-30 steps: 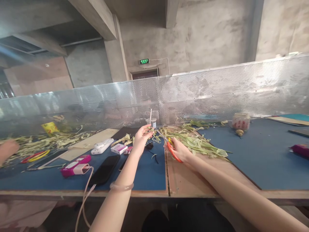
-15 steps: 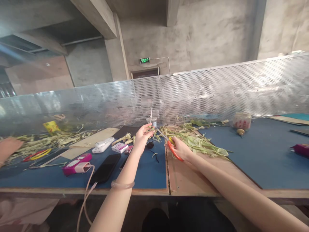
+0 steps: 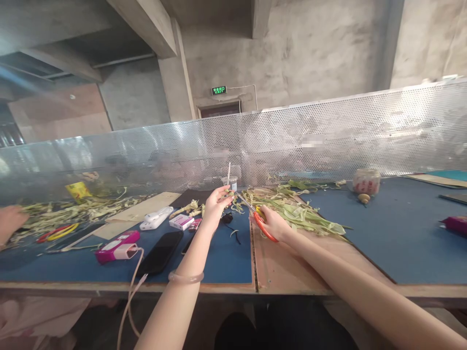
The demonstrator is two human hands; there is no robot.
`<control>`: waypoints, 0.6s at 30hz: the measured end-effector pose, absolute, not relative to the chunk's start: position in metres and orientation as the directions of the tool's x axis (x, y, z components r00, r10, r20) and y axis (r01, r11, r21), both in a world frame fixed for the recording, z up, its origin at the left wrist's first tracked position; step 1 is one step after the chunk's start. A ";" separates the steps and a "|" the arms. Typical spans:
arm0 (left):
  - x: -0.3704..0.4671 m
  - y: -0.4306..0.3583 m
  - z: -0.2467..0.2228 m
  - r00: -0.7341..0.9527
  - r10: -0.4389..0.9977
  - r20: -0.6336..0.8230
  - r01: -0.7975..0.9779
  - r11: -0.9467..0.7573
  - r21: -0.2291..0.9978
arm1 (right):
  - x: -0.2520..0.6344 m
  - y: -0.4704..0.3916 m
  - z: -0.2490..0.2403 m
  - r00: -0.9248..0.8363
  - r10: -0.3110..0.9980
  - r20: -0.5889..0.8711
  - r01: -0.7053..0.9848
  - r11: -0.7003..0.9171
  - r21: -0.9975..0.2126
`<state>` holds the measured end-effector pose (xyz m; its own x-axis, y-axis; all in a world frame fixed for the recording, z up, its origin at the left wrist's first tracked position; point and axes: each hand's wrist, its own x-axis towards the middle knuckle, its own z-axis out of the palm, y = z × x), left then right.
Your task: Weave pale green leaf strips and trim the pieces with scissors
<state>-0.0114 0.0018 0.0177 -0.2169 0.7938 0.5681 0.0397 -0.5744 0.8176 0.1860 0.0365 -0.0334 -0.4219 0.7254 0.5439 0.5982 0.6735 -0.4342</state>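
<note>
Over the middle of the table, my left hand [image 3: 216, 202] is closed in a pinch on a small greenish piece of plant [image 3: 229, 191], mostly covered by the fingers. My right hand [image 3: 274, 223] grips a pair of scissors [image 3: 263, 227] with orange-red and yellow handles. Its blades point up and left, their tips at the plant piece by my left fingertips. Beneath and beyond the right hand, a heap of pale green leafy stalks [image 3: 310, 217] lies on a bare board. Behind my left hand stands a clear cup [image 3: 233, 183] with a white straw [image 3: 229, 173].
Left of me are a black phone [image 3: 161, 253], a purple packet [image 3: 115, 247], a white case [image 3: 156, 218], a small box [image 3: 181, 222] and another scissors [image 3: 58, 233]. Another person's hand [image 3: 12, 219] rests by more stalks. A jar [image 3: 366, 183] stands right, before the perforated metal screen [image 3: 328, 136].
My two hands, the scissors and the plant piece have barely moved. The other person's hand at the far left has shifted slightly to the left.
</note>
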 end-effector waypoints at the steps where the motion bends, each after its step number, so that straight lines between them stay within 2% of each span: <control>1: -0.011 0.002 0.018 -0.220 0.794 0.567 0.037 -0.574 0.818 | 0.186 0.036 -0.033 -0.421 0.726 0.543 0.605 0.671 -0.429; 10: -0.011 0.002 0.018 -0.217 0.783 0.582 0.051 -0.587 0.808 | 0.188 0.037 -0.033 -0.438 0.719 0.540 0.613 0.678 -0.406; 18: -0.002 -0.006 0.021 -0.271 0.752 0.600 0.056 -0.610 0.790 | 0.189 0.034 -0.030 -0.474 0.725 0.500 0.557 0.687 -0.468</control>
<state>-0.0018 -0.0060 0.0208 -0.2715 0.7522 0.6004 0.0558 -0.6105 0.7901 0.1889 0.0343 -0.0299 -0.4742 0.7249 0.4996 0.5567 0.6865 -0.4676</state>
